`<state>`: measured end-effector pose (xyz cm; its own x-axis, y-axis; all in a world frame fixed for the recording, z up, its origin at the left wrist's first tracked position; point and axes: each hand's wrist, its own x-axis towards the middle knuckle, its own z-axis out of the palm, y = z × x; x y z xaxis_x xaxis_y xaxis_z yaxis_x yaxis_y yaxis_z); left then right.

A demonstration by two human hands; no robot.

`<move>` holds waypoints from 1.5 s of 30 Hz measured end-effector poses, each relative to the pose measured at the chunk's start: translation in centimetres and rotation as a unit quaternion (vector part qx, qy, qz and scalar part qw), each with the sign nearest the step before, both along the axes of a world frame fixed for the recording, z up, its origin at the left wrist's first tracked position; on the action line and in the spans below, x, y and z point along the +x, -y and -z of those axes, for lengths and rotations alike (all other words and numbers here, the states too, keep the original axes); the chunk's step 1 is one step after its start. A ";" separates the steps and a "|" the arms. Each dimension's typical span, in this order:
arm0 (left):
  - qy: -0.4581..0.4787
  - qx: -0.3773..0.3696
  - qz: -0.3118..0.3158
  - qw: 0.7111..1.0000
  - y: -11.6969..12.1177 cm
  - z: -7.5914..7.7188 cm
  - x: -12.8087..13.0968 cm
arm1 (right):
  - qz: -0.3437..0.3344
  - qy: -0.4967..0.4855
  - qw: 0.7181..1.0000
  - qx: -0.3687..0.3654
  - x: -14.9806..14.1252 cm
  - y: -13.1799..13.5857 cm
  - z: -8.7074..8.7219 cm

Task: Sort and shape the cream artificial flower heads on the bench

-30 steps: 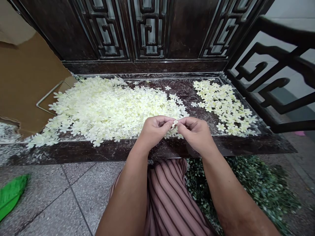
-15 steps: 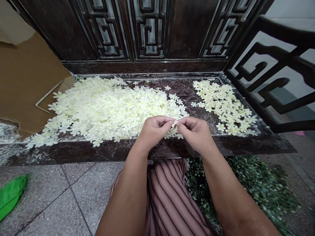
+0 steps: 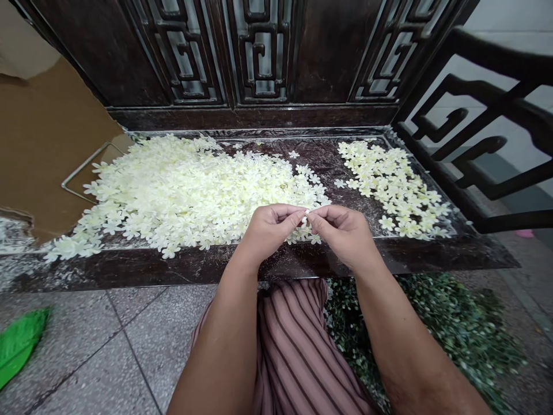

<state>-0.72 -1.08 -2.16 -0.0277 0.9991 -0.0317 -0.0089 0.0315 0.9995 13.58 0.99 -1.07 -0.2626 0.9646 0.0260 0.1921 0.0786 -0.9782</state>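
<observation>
White piece: a small white piece (image 3: 306, 217) pinched between both hands, just above the near edge of the larger flower heap; the fingers cover too much of it to tell if it is a whole flower. Clock directions run from here, twelve toward the bench back.
Left hand: the left hand (image 3: 273, 227) comes in from seven o'clock, thumb and forefinger closed to a fine pinch on the piece.
Right hand: the right hand (image 3: 344, 231) comes in from five o'clock, its pinch just as tight — the two sets of fingertips nearly meet.
Larger heap: a thick heap of white flowers (image 3: 190, 190), pale yellow at the heart, spreading from nine to twelve.
Smaller patch: a thinner flower patch (image 3: 393, 187) at two to three, well apart from the heap; a loose flower (image 3: 340, 183) lies between them.
Bench: dark seat (image 3: 330, 164) under the flowers, latticed back (image 3: 259, 63) at twelve, openwork armrest (image 3: 488, 109) at two.
Cardboard: a brown sheet (image 3: 47, 144) between nine and ten, with a bent wire (image 3: 84, 165) against it.
Below: striped cloth (image 3: 298, 340) over the lap at six, leafy greenery (image 3: 444, 328) at four, speckled floor tiles (image 3: 142, 340) at eight — and a big green leaf (image 3: 21, 343) beyond.
</observation>
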 end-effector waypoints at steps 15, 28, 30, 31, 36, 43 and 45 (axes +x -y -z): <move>-0.025 0.004 0.003 1.000 -0.1 0.3 0.3 | 0.045 0.005 0.998 -0.041 -0.4 0.1 0.4; -0.001 0.010 -0.006 1.000 -0.1 0.2 0.5 | 0.041 0.001 0.999 -0.021 -0.3 0.0 0.6; 0.018 0.010 -0.011 1.000 -0.1 0.3 0.8 | 0.044 0.006 0.999 -0.007 -0.5 0.2 0.7; 0.024 0.009 -0.015 1.000 -0.2 0.4 0.9 | 0.045 0.010 0.999 0.001 -0.6 0.2 0.7; 0.026 -0.006 -0.064 0.998 -0.3 0.7 0.9 | 0.050 0.012 0.998 0.030 -1.1 0.5 0.7; 0.095 -0.027 -0.183 0.978 -0.6 0.5 -0.1 | 0.128 -0.110 0.986 -0.010 -0.5 -0.8 0.4; 0.099 -0.033 -0.194 0.975 -0.7 0.5 -0.1 | 0.149 -0.144 0.978 -0.028 -0.4 -1.1 0.5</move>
<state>-0.80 -0.41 -2.67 -0.3894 0.9107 -0.1380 -0.2261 0.0508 0.9728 13.14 2.05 -1.54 0.0410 0.9992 0.0020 -0.0855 0.0055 -0.9963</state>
